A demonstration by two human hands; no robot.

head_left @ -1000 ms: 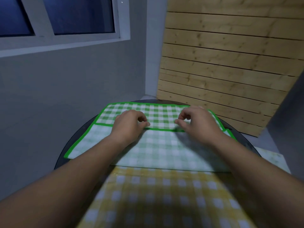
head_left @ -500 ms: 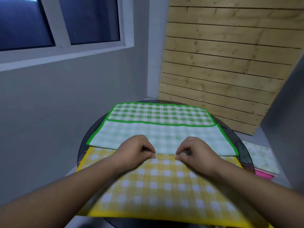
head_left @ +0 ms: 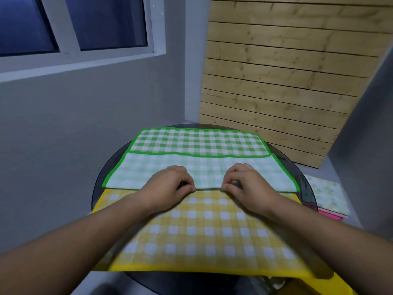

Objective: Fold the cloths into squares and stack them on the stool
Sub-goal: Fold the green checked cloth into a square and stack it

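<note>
On the round table (head_left: 306,184), the partly folded green cloth (head_left: 197,143) lies at 12 o'clock and the yellow cloth (head_left: 202,231) at 6 o'clock, their edges meeting. The left hand (head_left: 168,184) and right hand (head_left: 248,184) sit close together. Each has its fingers curled to the thumb, pinching the green cloth's near edge.

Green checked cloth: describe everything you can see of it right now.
The green checked cloth is soft gingham with a solid green border, lying flat on the far half of the round dark table. Its far strip is folded toward the person, bright face over the paler reverse. Its near edge meets the yellow cloth, and there the left hand and right hand appear to pinch it.
</note>
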